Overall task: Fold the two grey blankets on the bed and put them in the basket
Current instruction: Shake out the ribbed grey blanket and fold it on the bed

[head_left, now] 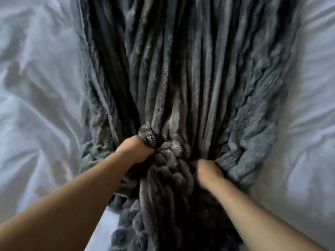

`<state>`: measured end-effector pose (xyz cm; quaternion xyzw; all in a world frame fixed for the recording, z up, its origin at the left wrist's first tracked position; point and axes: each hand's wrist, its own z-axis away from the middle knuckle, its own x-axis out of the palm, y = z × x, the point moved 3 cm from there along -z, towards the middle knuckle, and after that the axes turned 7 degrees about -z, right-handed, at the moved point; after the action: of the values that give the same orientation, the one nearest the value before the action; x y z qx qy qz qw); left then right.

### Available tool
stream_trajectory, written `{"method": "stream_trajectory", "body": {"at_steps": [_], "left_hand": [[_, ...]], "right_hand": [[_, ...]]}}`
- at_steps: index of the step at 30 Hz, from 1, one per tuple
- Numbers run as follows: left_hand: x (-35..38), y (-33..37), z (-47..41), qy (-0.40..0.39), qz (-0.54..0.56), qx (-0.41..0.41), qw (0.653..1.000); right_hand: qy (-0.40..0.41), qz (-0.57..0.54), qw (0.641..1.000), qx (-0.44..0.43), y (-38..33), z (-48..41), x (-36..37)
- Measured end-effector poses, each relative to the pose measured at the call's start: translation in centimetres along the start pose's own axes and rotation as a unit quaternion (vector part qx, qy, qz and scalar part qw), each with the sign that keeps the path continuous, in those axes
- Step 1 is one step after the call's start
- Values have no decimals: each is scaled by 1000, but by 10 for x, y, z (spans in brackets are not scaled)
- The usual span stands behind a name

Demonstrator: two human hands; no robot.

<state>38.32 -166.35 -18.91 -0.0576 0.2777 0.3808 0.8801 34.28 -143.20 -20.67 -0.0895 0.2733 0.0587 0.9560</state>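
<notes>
A dark grey plush blanket (181, 69) lies bunched in long pleats down the middle of the bed, stretching away from me. My left hand (135, 150) is closed on a gathered wad of its near end. My right hand (208, 172) grips the bunched fabric just to the right, fingers buried in the pile. A lighter grey fleecy layer (253, 142) shows along the right side; whether it is the blanket's underside or a second blanket I cannot tell. No basket is in view.
White rumpled bedding (36, 105) covers the bed on the left of the blanket, and smoother white bedding (308, 124) lies on the right. The blanket's near end hangs toward me between my forearms.
</notes>
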Motion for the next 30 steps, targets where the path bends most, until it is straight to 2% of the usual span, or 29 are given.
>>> {"method": "stream_trajectory", "body": {"at_steps": [2,3,5,6,8,9,10,12,14,16,18,20,23,27,30], "left_hand": [[12,3,33,-84,-26,2,996],[11,5,50,-110,-28,1,994],[-17,17,82,-119,45,-13,992],[-48,29,94,-87,102,-9,991],[-146,66,127,27,223,25,974],[-207,87,149,94,286,59,952],[-274,107,179,157,346,100,920],[-399,136,255,260,439,189,839],[-484,145,328,319,479,253,777],[-525,139,389,360,494,300,732],[-534,126,430,442,467,328,692],[-521,109,444,490,426,302,698],[-489,87,431,414,435,270,752],[-429,80,412,313,452,251,796],[-396,80,394,290,448,237,812]], "right_hand": [[-97,-36,994,-45,-3,44,34],[-109,-42,992,-51,-6,64,39],[-88,-79,992,-37,-8,92,13],[-62,-117,991,-10,-13,98,-25],[66,-252,965,44,-34,111,-159],[158,-317,934,35,-41,126,-241],[258,-390,884,13,-45,156,-328],[428,-520,736,-68,-47,248,-490],[516,-573,615,-165,-45,351,-590],[599,-533,564,-196,-31,433,-630],[648,-496,548,-183,-5,468,-631],[658,-485,558,-146,29,466,-607],[630,-514,572,-107,71,439,-566],[568,-609,530,-156,91,400,-501],[549,-650,493,-182,97,376,-459]]}}
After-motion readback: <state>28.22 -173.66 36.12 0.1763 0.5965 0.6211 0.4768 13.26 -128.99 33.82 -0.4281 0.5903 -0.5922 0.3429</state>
